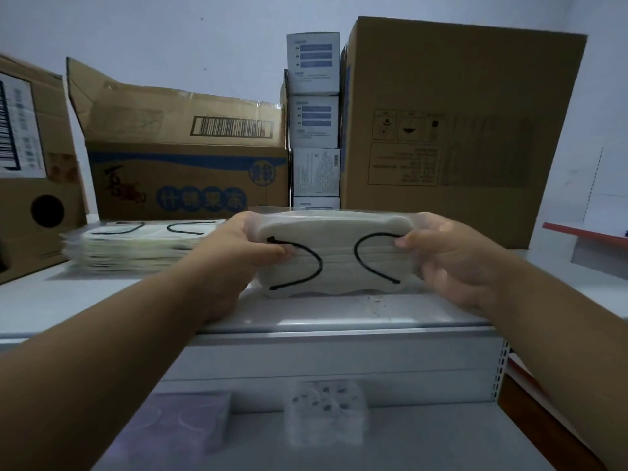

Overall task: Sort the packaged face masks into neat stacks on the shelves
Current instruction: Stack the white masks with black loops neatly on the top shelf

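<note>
Head view: left hand (pixel 244 246) and right hand (pixel 452 256) each pinch an end of a mask pack (pixel 334 256), thumbs on top, held at centre just over the top shelf (pixel 339 314). Pack looks light, soft, w/ slippery film (my guess), so grip both short ends. At 9 o'clock, a finished stack (pixel 136 246). At 11, an open carton (pixel 183 154), contents hidden. At 12, small white boxes (pixel 314 117). At 1, a closed carton (pixel 452 130).
</note>
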`<state>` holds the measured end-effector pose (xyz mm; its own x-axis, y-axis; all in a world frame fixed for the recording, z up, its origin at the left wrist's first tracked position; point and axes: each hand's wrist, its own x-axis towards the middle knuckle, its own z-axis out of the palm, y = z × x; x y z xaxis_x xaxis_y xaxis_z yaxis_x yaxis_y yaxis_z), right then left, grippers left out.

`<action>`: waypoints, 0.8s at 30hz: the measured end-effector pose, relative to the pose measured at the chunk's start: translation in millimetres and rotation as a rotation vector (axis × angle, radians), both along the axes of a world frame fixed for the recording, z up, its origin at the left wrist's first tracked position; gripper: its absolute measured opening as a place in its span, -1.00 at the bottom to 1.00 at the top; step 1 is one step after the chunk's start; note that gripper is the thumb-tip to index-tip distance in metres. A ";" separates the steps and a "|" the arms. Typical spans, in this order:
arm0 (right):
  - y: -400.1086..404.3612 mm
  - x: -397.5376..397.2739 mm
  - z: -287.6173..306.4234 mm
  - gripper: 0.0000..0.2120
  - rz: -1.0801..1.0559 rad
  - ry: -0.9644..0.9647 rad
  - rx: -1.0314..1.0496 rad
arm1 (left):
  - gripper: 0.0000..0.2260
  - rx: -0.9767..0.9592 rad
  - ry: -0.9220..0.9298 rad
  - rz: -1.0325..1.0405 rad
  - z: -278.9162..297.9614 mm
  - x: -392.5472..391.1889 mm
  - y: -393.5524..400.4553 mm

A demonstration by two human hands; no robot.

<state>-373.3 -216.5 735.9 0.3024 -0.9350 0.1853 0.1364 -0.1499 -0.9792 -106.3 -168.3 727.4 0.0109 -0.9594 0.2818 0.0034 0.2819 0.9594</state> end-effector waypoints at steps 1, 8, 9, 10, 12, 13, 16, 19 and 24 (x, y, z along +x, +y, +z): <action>1.2 1.1 -0.7 -0.62 0.015 0.016 0.021 | -0.66 0.014 0.008 -0.020 -0.9 0.0 0.0; 0.4 1.8 -2.4 -0.72 -0.090 0.093 0.030 | -0.67 0.061 -0.105 0.049 2.6 4.6 2.9; -0.7 2.4 -1.0 -0.74 -0.117 0.106 0.003 | -0.69 0.066 -0.118 0.054 6.6 4.7 2.2; -3.3 2.9 1.5 -0.76 -0.147 0.106 -0.031 | -0.73 0.066 -0.126 0.078 12.9 5.3 -0.2; -12.1 4.4 11.4 -0.82 -0.218 0.083 -0.110 | -0.77 0.039 -0.127 0.172 31.6 5.2 -10.9; -18.7 5.4 18.6 -0.84 -0.271 0.084 -0.152 | -0.76 0.010 -0.140 0.236 41.6 4.8 -19.0; -36.4 6.2 42.4 -0.73 -0.446 0.196 -0.235 | -0.60 -0.114 -0.365 0.450 60.4 -1.9 -49.6; -53.5 9.0 48.2 -0.67 -0.518 0.366 -0.182 | -0.62 -0.151 -0.619 0.510 59.3 -13.4 -77.4; -84.2 14.5 38.4 -0.91 -0.464 0.663 -0.113 | -0.89 -0.127 -0.943 0.532 44.5 -19.4 -104.7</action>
<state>-358.9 -300.7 774.3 -0.0315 -0.9783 0.2048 -0.5659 -0.1514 -0.8104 -125.7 -272.9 771.9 0.1431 -0.8591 0.4914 -0.8705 0.1270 0.4755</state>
